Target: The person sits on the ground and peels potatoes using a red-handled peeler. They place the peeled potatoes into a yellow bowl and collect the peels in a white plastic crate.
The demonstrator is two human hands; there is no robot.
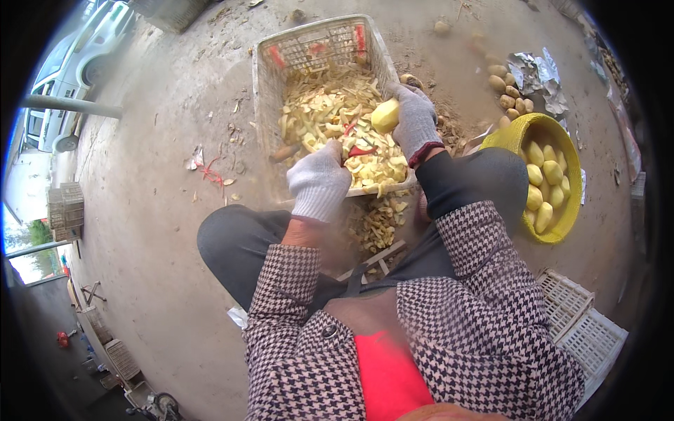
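Observation:
My left hand, in a pale knitted glove, is closed at the near left part of a plastic crate. A red-handled tool, apparently a peeler, sticks out from its fingers over a heap of potato peelings. In my right hand, also gloved, is a peeled yellow potato, held above the crate's right side. A dark, rough-skinned potato lies beyond that hand, by the crate's rim. The fingers' undersides are hidden on both hands.
A yellow woven basket of peeled potatoes stands by my right knee. Unpeeled potatoes and crumpled wrapping lie beyond it. More peelings are on the ground between my legs. White plastic crates stand at lower right.

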